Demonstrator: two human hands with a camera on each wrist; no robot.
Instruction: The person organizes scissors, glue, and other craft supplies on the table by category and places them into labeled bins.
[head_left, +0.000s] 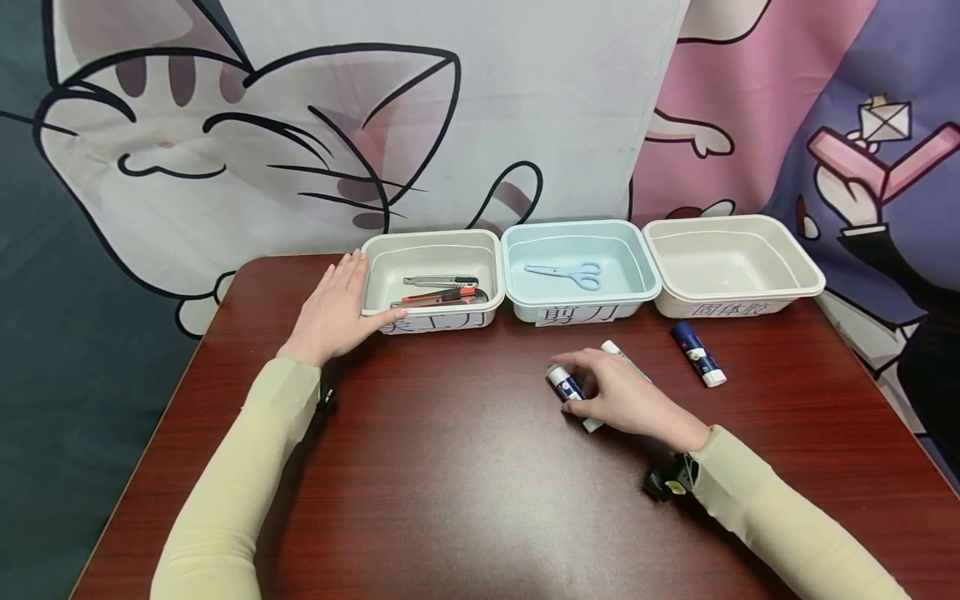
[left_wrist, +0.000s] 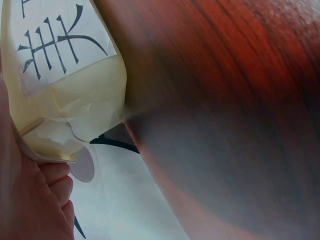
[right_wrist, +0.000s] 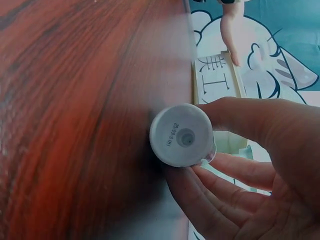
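Note:
My right hand (head_left: 618, 392) pinches a blue-and-white glue stick (head_left: 564, 383) between thumb and fingers, low over the tabletop. In the right wrist view, the round white end of the glue stick (right_wrist: 181, 135) faces the camera. A white tube (head_left: 611, 347) lies just behind that hand, partly covered by it. Another glue stick (head_left: 697, 353), dark blue with a white end, lies to the right. My left hand (head_left: 333, 308) rests along the left side of a cream bin (head_left: 375, 287), fingers extended, thumb at the front rim. Several utility knives (head_left: 442, 293) lie in this bin.
A light blue bin (head_left: 525, 297) holding blue scissors (head_left: 577, 273) stands in the middle of the row. To its right is another cream bin (head_left: 738, 287). All three carry handwritten paper labels. Behind the brown table (head_left: 450, 483) hangs a cartoon-printed cloth (head_left: 570, 100).

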